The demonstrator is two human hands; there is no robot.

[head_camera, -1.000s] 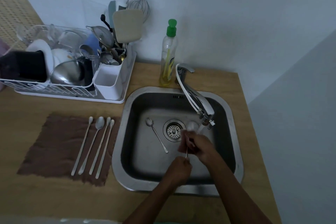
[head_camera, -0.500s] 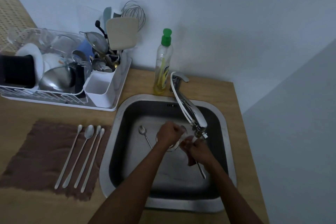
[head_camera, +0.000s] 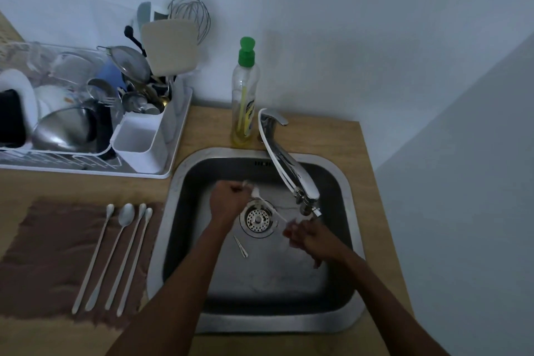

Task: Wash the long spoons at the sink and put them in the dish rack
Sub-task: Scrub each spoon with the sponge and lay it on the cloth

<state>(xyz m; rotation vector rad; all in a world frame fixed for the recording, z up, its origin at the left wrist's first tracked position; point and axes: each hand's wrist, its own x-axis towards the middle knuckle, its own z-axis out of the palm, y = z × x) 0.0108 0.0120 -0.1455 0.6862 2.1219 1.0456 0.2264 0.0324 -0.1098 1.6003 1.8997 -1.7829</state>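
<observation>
My left hand (head_camera: 228, 201) is closed around the bowl end of a long white spoon (head_camera: 270, 206) held over the drain of the steel sink (head_camera: 274, 324). The spoon's thin handle slants right to my right hand (head_camera: 307, 237), whose blurred fingers close on its tip just below the faucet spout (head_camera: 310, 208). A second spoon (head_camera: 241, 247) lies on the sink floor, mostly hidden under my left forearm. Several long spoons (head_camera: 115, 254) lie side by side on a brown cloth (head_camera: 43, 254) left of the sink. The white dish rack (head_camera: 86, 166) stands at the back left.
The rack is crowded with bowls, plates, a strainer and utensils, and a white cutlery cup (head_camera: 141, 139) sits at its right end. A dish soap bottle (head_camera: 244, 95) with a green cap stands behind the sink next to the faucet (head_camera: 289, 170). The wooden counter ends at the wall on the right.
My left hand moved from the near side of the sink up over the drain and took the spoon's bowl end. The spoon swung from pointing down to lying across between both hands.
</observation>
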